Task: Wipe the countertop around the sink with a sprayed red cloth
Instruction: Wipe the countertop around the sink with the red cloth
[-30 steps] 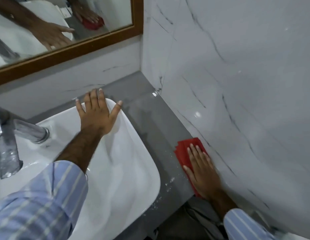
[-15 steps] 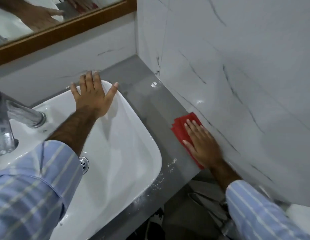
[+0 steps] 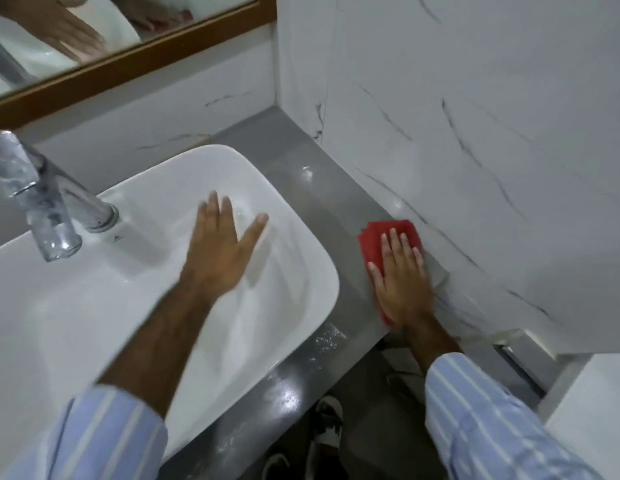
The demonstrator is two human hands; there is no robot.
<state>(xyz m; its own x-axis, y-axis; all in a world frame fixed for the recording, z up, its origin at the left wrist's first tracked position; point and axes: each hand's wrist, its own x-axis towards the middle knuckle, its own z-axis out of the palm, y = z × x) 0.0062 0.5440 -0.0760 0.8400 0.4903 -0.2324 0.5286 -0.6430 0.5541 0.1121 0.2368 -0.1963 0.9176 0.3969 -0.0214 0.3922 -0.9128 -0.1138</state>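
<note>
A folded red cloth point(image 3: 374, 239) lies flat on the grey countertop point(image 3: 339, 202), on the narrow strip between the white sink point(image 3: 301, 223) and the marble side wall. My right hand point(image 3: 402, 282) presses down on the cloth with flat, spread fingers, covering most of it. My left hand point(image 3: 220, 251) hovers over the sink's basin, blurred, fingers apart and holding nothing. White specks dot the countertop's front edge near the sink's corner.
A chrome tap point(image 3: 42, 206) stands at the sink's left. A wood-framed mirror point(image 3: 135, 53) hangs above the back wall. The white marble side wall point(image 3: 474, 150) borders the countertop on the right. Shoes point(image 3: 327, 427) show on the floor below.
My left hand has lifted off the sink's far rim and pulled back over the basin. My right hand keeps the cloth pressed beside the wall, having slid it a little farther back.
</note>
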